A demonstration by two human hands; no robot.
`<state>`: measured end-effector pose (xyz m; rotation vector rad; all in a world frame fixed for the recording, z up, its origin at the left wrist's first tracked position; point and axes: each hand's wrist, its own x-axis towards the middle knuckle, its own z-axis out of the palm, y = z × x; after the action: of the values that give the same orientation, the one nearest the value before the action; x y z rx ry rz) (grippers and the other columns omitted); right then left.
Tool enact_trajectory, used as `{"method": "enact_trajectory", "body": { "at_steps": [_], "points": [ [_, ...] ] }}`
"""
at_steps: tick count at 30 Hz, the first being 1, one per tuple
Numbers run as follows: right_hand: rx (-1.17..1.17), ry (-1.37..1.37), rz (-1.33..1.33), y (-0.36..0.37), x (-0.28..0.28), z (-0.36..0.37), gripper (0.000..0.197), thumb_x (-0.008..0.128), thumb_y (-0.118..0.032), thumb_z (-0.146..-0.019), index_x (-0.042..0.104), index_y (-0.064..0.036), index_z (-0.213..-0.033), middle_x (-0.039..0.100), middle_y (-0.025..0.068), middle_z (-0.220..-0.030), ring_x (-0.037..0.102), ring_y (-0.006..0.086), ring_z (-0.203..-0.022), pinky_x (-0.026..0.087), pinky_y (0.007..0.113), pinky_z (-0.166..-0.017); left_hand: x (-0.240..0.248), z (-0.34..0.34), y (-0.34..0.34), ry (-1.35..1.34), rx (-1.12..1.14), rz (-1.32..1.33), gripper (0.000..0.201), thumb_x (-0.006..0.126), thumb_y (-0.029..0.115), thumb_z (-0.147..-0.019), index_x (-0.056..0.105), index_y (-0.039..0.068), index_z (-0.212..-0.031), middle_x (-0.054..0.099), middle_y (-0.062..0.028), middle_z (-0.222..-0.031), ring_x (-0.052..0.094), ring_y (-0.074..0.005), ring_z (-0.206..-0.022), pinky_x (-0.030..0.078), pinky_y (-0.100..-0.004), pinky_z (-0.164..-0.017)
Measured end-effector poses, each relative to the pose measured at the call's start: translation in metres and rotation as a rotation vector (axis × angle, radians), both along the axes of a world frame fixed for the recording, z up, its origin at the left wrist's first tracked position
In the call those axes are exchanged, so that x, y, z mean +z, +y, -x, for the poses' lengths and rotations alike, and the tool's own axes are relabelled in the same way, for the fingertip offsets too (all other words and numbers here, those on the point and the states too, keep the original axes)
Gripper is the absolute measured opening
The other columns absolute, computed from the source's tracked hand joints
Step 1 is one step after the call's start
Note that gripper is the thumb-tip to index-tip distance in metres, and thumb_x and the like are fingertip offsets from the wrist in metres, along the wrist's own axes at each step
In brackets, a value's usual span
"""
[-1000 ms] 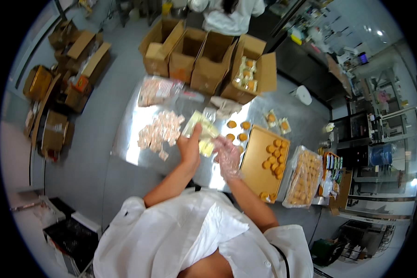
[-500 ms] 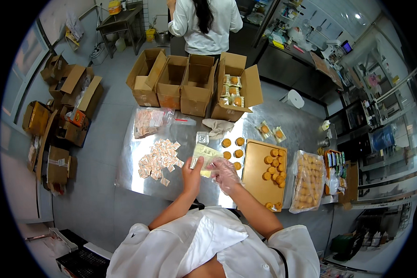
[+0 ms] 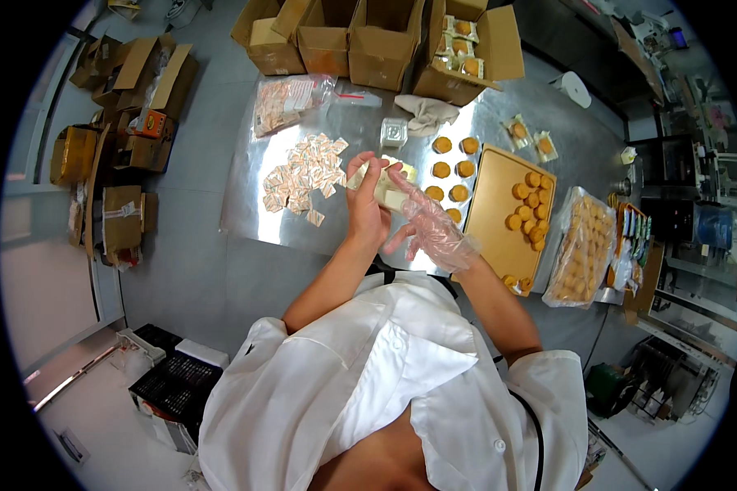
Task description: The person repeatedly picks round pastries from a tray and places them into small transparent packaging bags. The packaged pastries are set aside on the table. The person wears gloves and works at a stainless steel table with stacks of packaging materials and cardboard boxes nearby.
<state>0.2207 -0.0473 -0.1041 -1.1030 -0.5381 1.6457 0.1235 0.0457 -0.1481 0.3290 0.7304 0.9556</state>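
My left hand (image 3: pixel 369 211), bare, is closed around a stack of pale yellowish packaging bags (image 3: pixel 391 198) above the table's near edge. In a clear plastic glove, my right hand (image 3: pixel 440 233) lies against the stack's right side. Its fingers are stretched and spread, with the index fingertip at the top of the bags. Just beyond the hands, small round golden cakes (image 3: pixel 441 169) stand in two rows on the steel table (image 3: pixel 246 192). Left of the hands lies a heap of small white and orange sachets (image 3: pixel 303 173).
A golden tray (image 3: pixel 490 214) with more cakes lies at right, beside a plastic-wrapped pack of cakes (image 3: pixel 581 250). Two wrapped cakes (image 3: pixel 518 131) lie behind it. Along the far edge stand open cartons (image 3: pixel 382 61), a cloth (image 3: pixel 426 113), a clear box (image 3: pixel 394 132) and a sachet bag (image 3: pixel 282 105).
The view has tilted down toward my body, so the person at the far side is out of sight. My right hand's fingers have spread from their bent hold at the bags.
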Motion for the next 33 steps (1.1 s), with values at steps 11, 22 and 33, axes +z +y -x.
{"method": "enact_trajectory", "body": {
  "at_steps": [11,22,33],
  "points": [
    [0.312,-0.306,0.101,-0.012,-0.075,0.019,0.069,0.059,-0.038,-0.091,0.031,-0.0183,-0.152,0.06,0.0107,-0.121,0.065,0.019,-0.086,0.054,0.032,-0.065,-0.093,0.045,-0.03,0.163,0.03,0.454,0.041,0.052,0.045,-0.099,0.048,0.009,-0.119,0.052,-0.0063,-0.1,0.056,-0.0236,-0.095,0.051,-0.0431,-0.088],
    [0.344,-0.392,-0.013,-0.003,-0.072,0.014,0.08,0.065,-0.037,-0.091,0.023,-0.0152,-0.155,0.061,0.0122,-0.113,0.062,0.0129,-0.081,0.052,0.028,-0.069,-0.08,0.047,-0.029,-0.037,0.02,0.002,0.048,0.034,0.045,-0.103,0.044,0.006,-0.13,0.057,-0.0134,-0.113,0.059,-0.0301,-0.103,0.049,-0.0489,-0.094],
    [0.249,-0.217,0.077,-0.012,-0.065,0.009,0.06,0.065,-0.026,-0.091,0.044,-0.0089,-0.145,0.066,0.0046,-0.106,0.063,0.0105,-0.079,0.05,0.025,-0.062,-0.076,0.035,-0.028,0.092,-0.14,-0.147,0.065,0.022,0.058,-0.101,0.037,0.01,-0.142,0.054,-0.0166,-0.126,0.059,-0.0288,-0.108,0.05,-0.0431,-0.094]
  ]
}}
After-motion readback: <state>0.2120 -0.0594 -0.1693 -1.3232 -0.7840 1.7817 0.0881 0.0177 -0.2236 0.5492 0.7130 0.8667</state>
